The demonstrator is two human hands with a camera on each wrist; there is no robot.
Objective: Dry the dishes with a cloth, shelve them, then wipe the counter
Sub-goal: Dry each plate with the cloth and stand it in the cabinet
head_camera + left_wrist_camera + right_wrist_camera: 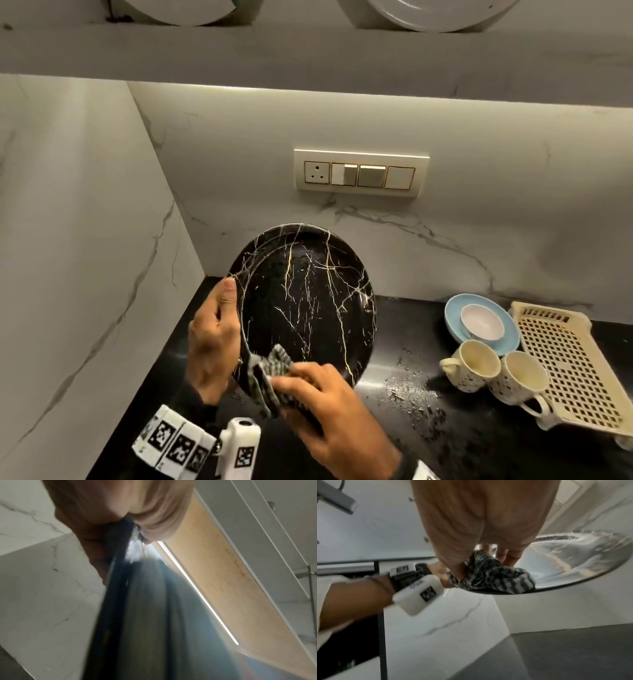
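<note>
Fingers of the left hand (212,337) clamp the black marbled plate (305,301) by its left rim, thumb over the edge, tilting it up above the wet black counter (411,394). Right hand (329,407) pinches the striped cloth (270,377) against the plate's near edge. Off to the right, two speckled mugs (493,373) lie beside a blue plate (479,323) and a cream drying rack (568,363).

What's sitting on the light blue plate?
A small white bowl rests on the light blue plate. Two cream speckled mugs cover the plate's near edge; the bowl's underside is hidden.
</note>
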